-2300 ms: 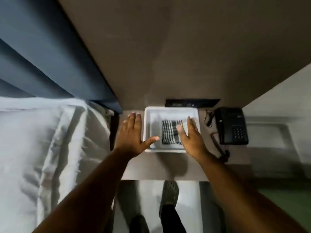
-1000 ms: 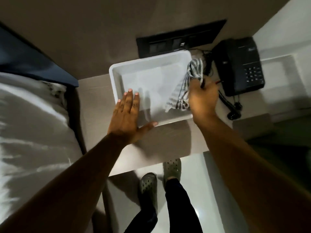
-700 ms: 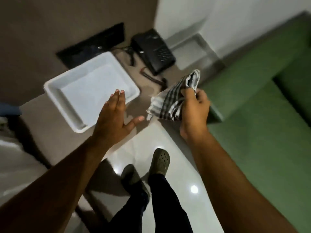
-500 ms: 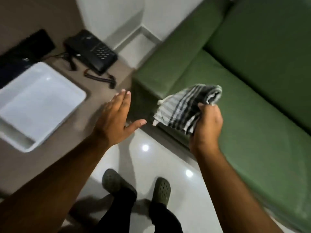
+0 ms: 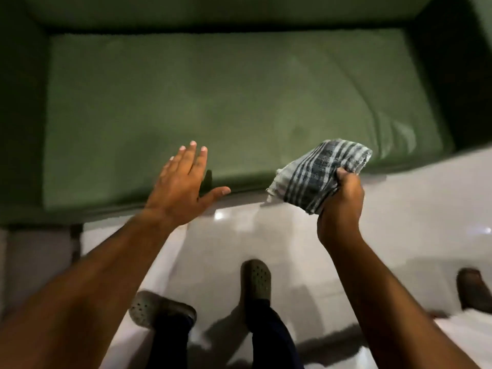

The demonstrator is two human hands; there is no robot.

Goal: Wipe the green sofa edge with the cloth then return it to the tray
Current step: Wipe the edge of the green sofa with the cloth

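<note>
Head view: right hand gripped bunched cloth above sofa edge; left hand splayed open, empty. Loose folds might slip mid-wipe.

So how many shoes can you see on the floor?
3. A grey clog lower left, a darker clog beside it, and a brown shoe at the right edge. Others may be out of frame.

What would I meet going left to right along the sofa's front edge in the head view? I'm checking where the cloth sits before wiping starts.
Sofa's left armrest → open left hand → striped cloth gripped in the right hand → sofa's right armrest.
</note>
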